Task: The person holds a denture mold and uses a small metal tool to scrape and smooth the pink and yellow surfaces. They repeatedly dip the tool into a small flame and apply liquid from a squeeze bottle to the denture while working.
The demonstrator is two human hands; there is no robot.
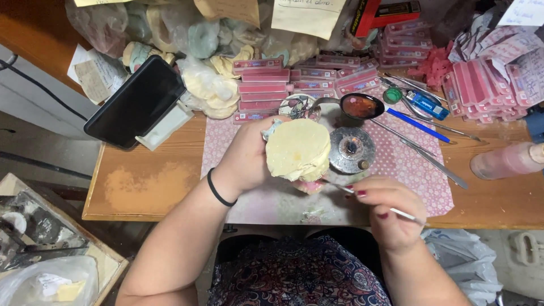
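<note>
Left hand [246,156] grips the pale plaster cast [298,150] above the counter [147,187] near its front edge; right hand [385,209] pinches a thin metal tool [368,199], its tip aimed left at the cast's underside.

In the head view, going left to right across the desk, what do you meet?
Black phone on its stand → left hand → pale plaster cast it holds → round metal burner → blue pen → pink bottle lying down.
</note>
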